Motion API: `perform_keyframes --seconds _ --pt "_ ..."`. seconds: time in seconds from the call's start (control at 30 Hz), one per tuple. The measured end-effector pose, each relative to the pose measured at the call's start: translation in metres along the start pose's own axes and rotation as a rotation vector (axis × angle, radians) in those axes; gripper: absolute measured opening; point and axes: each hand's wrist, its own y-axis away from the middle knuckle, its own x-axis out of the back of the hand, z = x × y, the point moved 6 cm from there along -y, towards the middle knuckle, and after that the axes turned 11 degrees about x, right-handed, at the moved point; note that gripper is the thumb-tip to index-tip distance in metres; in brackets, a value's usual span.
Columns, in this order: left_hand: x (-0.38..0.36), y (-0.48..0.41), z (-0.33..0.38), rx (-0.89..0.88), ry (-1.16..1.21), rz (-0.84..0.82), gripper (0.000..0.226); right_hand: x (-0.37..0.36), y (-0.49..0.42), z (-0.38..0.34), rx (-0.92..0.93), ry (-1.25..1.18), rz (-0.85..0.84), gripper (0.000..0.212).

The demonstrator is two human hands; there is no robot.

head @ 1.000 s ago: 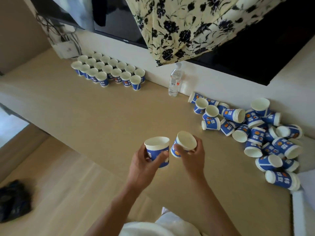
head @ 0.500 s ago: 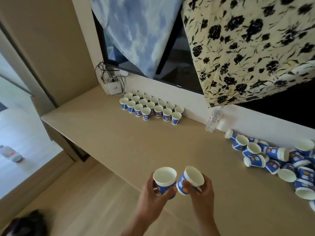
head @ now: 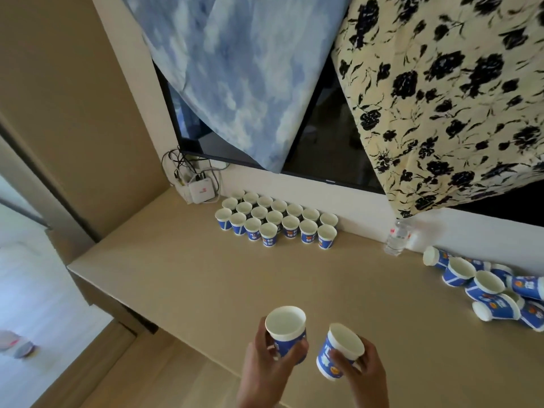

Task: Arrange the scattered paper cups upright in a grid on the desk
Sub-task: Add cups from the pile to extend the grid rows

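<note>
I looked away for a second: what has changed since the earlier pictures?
The left hand and right hand carried the upright cup and tilted cup leftward, from the scattered pile toward the grid. Nothing taken or released; grips, grid and pile unchanged.

One wide-angle camera rides on the person's head and looks forward and down over the counter (head: 206,290) toward the back wall (head: 359,204). The left hand (head: 265,372) and right hand (head: 365,378) sit nearest, at the bottom edge, holding the left cup (head: 287,331) and right cup (head: 338,353). The cup grid (head: 276,222) lies well beyond. The view is rolled, so the counter's front edge runs diagonally.
</note>
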Motion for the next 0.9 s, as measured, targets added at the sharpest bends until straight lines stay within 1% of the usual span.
perform_keyframes --seconds 0.13,0.2,0.3,0.37,0.43,0.53,0.63,0.77,0.9 --pt "0.035 -0.041 0.02 -0.026 -0.078 -0.015 0.044 -0.045 -0.021 0.022 -0.025 -0.03 -0.015 0.053" --pt "0.058 -0.061 0.025 -0.024 -0.1 0.001 0.044 -0.069 -0.032 0.029 -0.026 -0.022 -0.002 0.057" --pt "0.087 -0.096 0.026 -0.001 -0.113 0.045 0.049 -0.107 -0.054 0.027 -0.009 -0.004 -0.032 0.057" --pt "0.101 -0.118 0.019 0.03 -0.112 0.064 0.042 -0.13 -0.066 0.027 0.011 0.029 -0.065 0.055" --pt "0.109 -0.138 0.017 0.044 -0.119 0.057 0.039 -0.151 -0.077 0.019 0.03 0.055 -0.069 0.057" --pt "0.112 -0.169 0.011 0.093 -0.116 -0.001 0.041 -0.179 -0.094 0.016 0.036 0.057 -0.038 0.056" --pt "0.109 -0.202 0.004 0.117 -0.142 -0.071 0.051 -0.197 -0.11 0.023 0.019 0.076 0.015 0.053" --pt "0.109 -0.238 0.0 0.14 -0.207 -0.189 0.04 -0.215 -0.128 0.028 -0.004 0.133 0.13 0.058" --pt "0.111 -0.271 0.005 0.163 -0.221 -0.241 0.045 -0.231 -0.16 0.035 -0.01 0.215 0.211 0.061"
